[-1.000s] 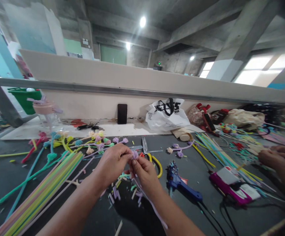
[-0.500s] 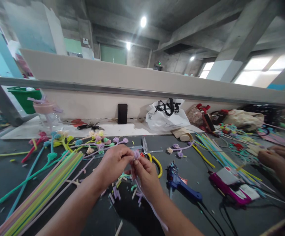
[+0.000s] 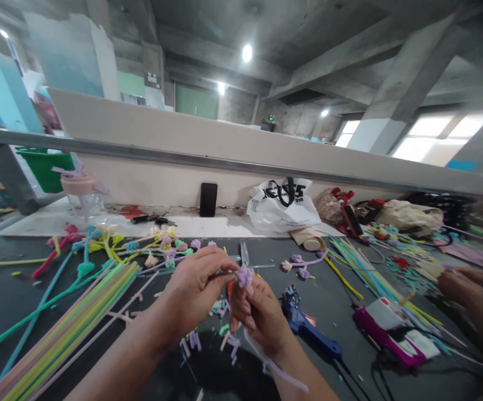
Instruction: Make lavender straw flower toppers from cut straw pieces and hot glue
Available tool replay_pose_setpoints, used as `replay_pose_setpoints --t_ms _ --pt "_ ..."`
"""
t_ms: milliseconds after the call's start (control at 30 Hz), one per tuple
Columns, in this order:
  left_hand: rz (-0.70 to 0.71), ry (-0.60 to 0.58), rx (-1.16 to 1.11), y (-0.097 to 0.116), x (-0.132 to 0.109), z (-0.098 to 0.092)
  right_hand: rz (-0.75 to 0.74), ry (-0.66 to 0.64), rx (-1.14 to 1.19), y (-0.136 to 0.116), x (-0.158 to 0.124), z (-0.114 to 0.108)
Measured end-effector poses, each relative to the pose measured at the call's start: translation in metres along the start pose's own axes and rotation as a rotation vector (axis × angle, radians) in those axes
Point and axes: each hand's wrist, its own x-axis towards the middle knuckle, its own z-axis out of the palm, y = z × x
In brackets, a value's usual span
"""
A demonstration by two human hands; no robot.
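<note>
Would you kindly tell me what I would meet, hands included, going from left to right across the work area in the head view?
Bundle of pastel stems, left hand, right hand holding a lilac flower, blue glue gun, magenta-and-white device, a co-worker's hands.

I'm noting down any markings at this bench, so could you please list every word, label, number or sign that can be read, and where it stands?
"EZ": seemingly part of a bold black word on the white bag; its black handle obscures the rest.
Smaller print on the bag: too small to read.
Green lit sign in the background: too small to read.
</note>
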Motion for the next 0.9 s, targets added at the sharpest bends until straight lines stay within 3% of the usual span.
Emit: replay_pose_setpoints --t_ms 433,667,900 --pt "-0.204 -0.059 -0.001 0.0024 -0.0021 0.0057 -0.017 0.010 -0.042 -0.0013 -0.0010 -0.0013" --pt "-0.091 -0.091 -0.044 0.0032 -0.0025 0.0060 -0.014 0.015 -0.035 -0.0029 -0.0003 -0.0011" --pt "-0.040 -0.044 -0.039 0.0024 -0.0041 0.0091 -0.018 0.046 -0.055 -0.0007 0.0011 -0.0034"
